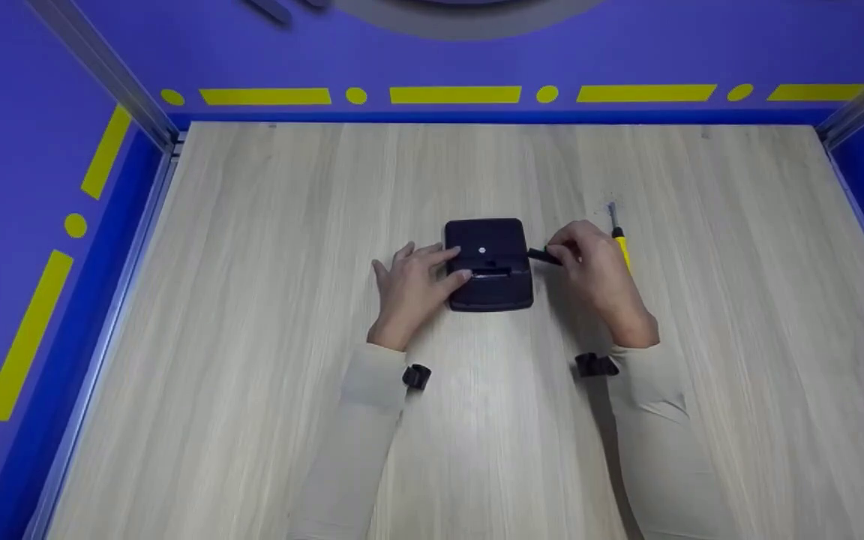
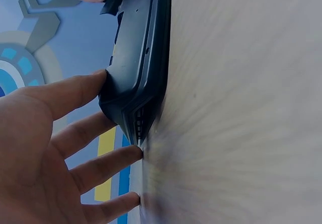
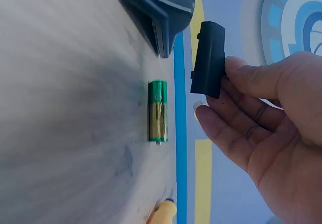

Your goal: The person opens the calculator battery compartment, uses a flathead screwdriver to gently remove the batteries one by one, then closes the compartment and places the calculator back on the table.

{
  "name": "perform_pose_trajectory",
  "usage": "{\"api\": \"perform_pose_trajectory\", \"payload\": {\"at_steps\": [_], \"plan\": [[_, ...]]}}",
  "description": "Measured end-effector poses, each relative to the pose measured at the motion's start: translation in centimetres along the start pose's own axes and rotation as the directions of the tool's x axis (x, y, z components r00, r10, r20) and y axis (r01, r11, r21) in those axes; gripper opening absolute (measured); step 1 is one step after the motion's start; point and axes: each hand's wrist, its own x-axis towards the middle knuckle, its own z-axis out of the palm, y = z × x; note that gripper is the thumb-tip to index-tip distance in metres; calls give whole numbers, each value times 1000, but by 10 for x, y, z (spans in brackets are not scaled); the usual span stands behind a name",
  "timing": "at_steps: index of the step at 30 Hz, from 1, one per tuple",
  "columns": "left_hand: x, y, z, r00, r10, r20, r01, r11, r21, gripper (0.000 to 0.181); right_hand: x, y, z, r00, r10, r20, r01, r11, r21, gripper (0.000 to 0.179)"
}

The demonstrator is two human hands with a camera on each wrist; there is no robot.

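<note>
A flat black device (image 1: 489,295) with rounded corners, a small white dot and a recessed slot lies on the table. My left hand (image 1: 413,283) rests at its left side, thumb and index fingertip touching it, the other fingers spread toward the tabletop. To the right of the device, my right hand (image 1: 595,262) pinches a black battery cover (image 3: 209,58) between thumb and fingers, off the table. Small tabs show along the cover's edge. Below it in the right wrist view, a green and gold battery (image 3: 157,113) lies on the table; whether a second lies beside it, I cannot tell.
Just right of my right hand lies a screwdriver (image 1: 622,244) with a yellow handle, partly hidden by that hand. The wood-grain table (image 1: 267,225) ends at a blue wall (image 1: 447,64) at the back. Blue panels with metal posts stand on both sides.
</note>
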Motion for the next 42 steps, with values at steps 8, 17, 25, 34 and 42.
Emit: {"api": "perform_pose_trajectory", "payload": {"at_steps": [8,17,25,34,42], "plan": [[1,2,-2,1000,-7,-1,7,1000,11,49,2,-14,8,999,-51,4,51,999,-5,6],[3,2,-4,1000,-2,0,2,1000,13,49,3,-24,11,996,-75,43,74,997,34,6],[3,1,-2,1000,-2,2,2,1000,13,49,1,-28,13,993,-98,59,95,994,48,7],[1,1,3,1000,-14,16,14,1000,6,50,3,-30,16,985,-165,56,162,985,53,5],[1,-1,0,1000,-18,8,18,1000,14,50,10,-35,17,970,-208,122,202,977,61,6]]}}
